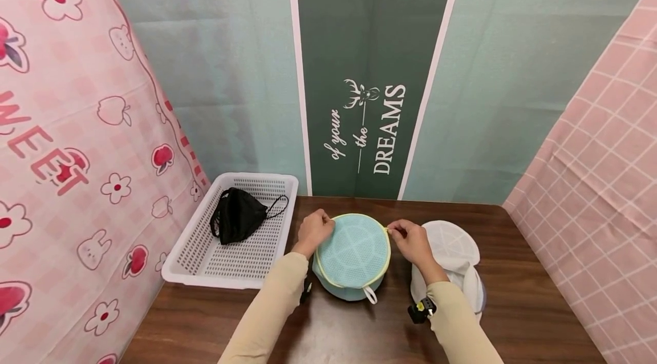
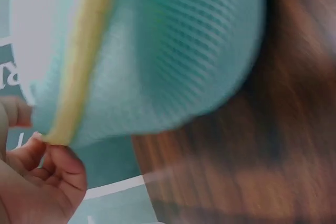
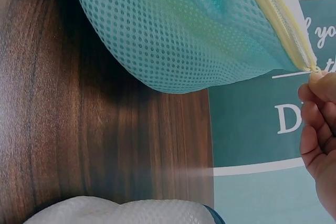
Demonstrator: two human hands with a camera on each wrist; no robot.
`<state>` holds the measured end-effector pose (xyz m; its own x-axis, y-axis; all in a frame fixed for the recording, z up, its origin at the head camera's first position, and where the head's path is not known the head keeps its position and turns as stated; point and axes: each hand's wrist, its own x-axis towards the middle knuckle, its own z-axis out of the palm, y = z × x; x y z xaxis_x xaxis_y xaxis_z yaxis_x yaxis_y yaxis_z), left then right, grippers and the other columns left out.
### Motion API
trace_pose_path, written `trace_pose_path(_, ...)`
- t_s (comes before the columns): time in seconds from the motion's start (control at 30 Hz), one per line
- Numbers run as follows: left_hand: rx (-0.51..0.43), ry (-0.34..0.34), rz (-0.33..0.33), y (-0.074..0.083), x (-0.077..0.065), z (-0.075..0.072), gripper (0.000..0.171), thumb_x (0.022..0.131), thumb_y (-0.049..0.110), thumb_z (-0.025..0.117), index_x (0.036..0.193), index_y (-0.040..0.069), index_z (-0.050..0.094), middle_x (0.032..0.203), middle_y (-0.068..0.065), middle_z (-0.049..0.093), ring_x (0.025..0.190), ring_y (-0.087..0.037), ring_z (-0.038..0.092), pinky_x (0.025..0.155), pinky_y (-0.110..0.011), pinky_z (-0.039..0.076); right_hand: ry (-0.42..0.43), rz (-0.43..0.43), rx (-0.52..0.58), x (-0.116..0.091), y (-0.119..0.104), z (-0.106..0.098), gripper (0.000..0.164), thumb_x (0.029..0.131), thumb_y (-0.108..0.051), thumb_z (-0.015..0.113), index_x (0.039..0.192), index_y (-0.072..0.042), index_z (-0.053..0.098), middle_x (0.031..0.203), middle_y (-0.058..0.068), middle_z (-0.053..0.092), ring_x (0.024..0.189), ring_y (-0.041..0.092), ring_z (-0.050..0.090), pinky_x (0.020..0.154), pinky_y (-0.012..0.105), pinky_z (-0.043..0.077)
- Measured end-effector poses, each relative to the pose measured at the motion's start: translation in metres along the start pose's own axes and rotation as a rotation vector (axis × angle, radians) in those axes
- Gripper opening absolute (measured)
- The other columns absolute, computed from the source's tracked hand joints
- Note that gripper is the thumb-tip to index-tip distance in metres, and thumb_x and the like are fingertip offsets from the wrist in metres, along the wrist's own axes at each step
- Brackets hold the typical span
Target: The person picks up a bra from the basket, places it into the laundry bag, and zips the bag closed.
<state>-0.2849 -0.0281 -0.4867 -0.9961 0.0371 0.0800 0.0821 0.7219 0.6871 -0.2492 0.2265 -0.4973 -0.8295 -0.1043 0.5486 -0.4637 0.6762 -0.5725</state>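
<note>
as left hand (image 1: pixel 313 233) and right hand (image 1: pixel 413 243) pinch mesh bag (image 1: pixel 354 247) near tabletop's (image 1: pixel 349 332) far edge, zipping, apparently underway, next wants tautness.

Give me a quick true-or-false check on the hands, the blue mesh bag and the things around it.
1. The right hand pinches the yellow trim of the blue mesh bag. True.
2. In the head view, the white mesh item lies right of the blue mesh bag. True.
3. The left hand holds the white mesh item. False: it grips the blue mesh bag.
4. The black cloth item lies beneath the blue mesh bag. False: it lies in the white basket.
</note>
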Motion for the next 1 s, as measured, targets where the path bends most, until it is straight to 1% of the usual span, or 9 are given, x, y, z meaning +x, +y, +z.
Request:
trace_pose_path(0.1, 0.016, -0.029, 0.028, 0.005, 0.003, -0.001, 0.012, 0.086, 0.023, 0.059, 0.088, 0.012, 0.062, 0.087, -0.006, 0.054, 0.078, -0.023, 0.052, 0.066, -0.039, 0.043, -0.005, -0.003, -0.005, 0.000, 0.001, 0.000, 0.010, 0.077, 0.005, 0.071, 0.080, -0.004, 0.068, 0.073, 0.002, 0.062, 0.062, 0.013, 0.053, 0.054, 0.029, 0.045)
trace_pose_path(0.2, 0.040, -0.038, 0.094, 0.010, 0.006, 0.001, 0.019, 0.085, 0.022, 0.060, 0.098, 0.009, 0.064, 0.097, -0.008, 0.054, 0.089, -0.027, 0.053, 0.072, -0.042, 0.044, -0.008, -0.003, -0.001, 0.001, 0.001, 0.000, 0.011, 0.077, 0.006, 0.071, 0.079, -0.004, 0.068, 0.073, 0.002, 0.062, 0.062, 0.014, 0.054, 0.054, 0.029, 0.046)
trace_pose_path(0.27, 0.066, -0.036, 0.140, 0.014, 0.008, 0.004, 0.022, 0.085, 0.022, 0.060, 0.102, 0.008, 0.065, 0.099, -0.009, 0.055, 0.092, -0.028, 0.053, 0.073, -0.042, 0.045, -0.013, 0.000, 0.004, 0.001, 0.001, 0.000, 0.011, 0.077, 0.006, 0.070, 0.079, -0.004, 0.068, 0.073, 0.001, 0.062, 0.062, 0.014, 0.054, 0.054, 0.029, 0.045)
trace_pose_path(0.43, 0.101, -0.044, 0.232, 0.028, 0.011, 0.008, 0.022, 0.085, 0.019, 0.060, 0.103, 0.009, 0.065, 0.099, -0.007, 0.057, 0.095, -0.028, 0.054, 0.076, -0.042, 0.045, -0.011, 0.000, 0.014, 0.002, 0.000, 0.001, 0.012, 0.076, 0.006, 0.071, 0.079, -0.005, 0.068, 0.073, 0.001, 0.062, 0.062, 0.013, 0.053, 0.054, 0.028, 0.045)
trace_pose_path(0.6, 0.141, -0.091, 0.310, 0.045, 0.013, 0.012, 0.022, 0.087, 0.018, 0.058, 0.106, 0.010, 0.066, 0.103, -0.006, 0.060, 0.097, -0.026, 0.055, 0.079, -0.044, 0.044, -0.001, -0.020, 0.016, 0.002, -0.002, 0.001, 0.013, 0.075, 0.007, 0.071, 0.079, -0.005, 0.068, 0.072, 0.000, 0.061, 0.060, 0.012, 0.052, 0.053, 0.028, 0.045)
trace_pose_path(0.73, 0.208, -0.114, 0.382, 0.059, 0.013, 0.014, 0.021, 0.086, 0.018, 0.060, 0.105, 0.014, 0.068, 0.100, -0.004, 0.060, 0.095, -0.024, 0.055, 0.077, -0.043, 0.043, -0.004, -0.027, 0.022, 0.003, -0.004, 0.002, 0.013, 0.076, 0.007, 0.070, 0.079, -0.005, 0.067, 0.072, -0.001, 0.061, 0.061, 0.011, 0.053, 0.054, 0.028, 0.046)
trace_pose_path(0.83, 0.270, -0.134, 0.438, 0.067, 0.011, 0.018, 0.022, 0.084, 0.020, 0.060, 0.104, 0.018, 0.069, 0.099, -0.002, 0.058, 0.093, -0.023, 0.052, 0.074, -0.041, 0.040, -0.016, -0.017, 0.027, 0.003, -0.005, 0.002, 0.011, 0.078, 0.005, 0.069, 0.079, -0.006, 0.067, 0.073, -0.001, 0.061, 0.061, 0.011, 0.053, 0.054, 0.028, 0.046)
trace_pose_path(0.93, 0.322, -0.160, 0.473, 0.072, 0.010, 0.022, 0.023, 0.083, 0.023, 0.060, 0.104, 0.022, 0.070, 0.099, -0.001, 0.057, 0.093, -0.023, 0.048, 0.072, -0.039, 0.036, -0.031, -0.011, 0.023, 0.004, -0.007, 0.001, 0.010, 0.079, 0.002, 0.068, 0.080, -0.007, 0.067, 0.073, -0.002, 0.061, 0.062, 0.011, 0.053, 0.055, 0.029, 0.046)
trace_pose_path(1.0, 0.359, -0.176, 0.484, 0.074, 0.009, 0.025, 0.022, 0.084, 0.025, 0.060, 0.104, 0.024, 0.070, 0.100, 0.000, 0.055, 0.093, -0.022, 0.046, 0.070, -0.037, 0.034, -0.036, -0.013, 0.018, 0.004, -0.008, 0.000, 0.009, 0.079, 0.002, 0.069, 0.080, -0.007, 0.067, 0.072, -0.002, 0.061, 0.062, 0.011, 0.053, 0.055, 0.030, 0.046)
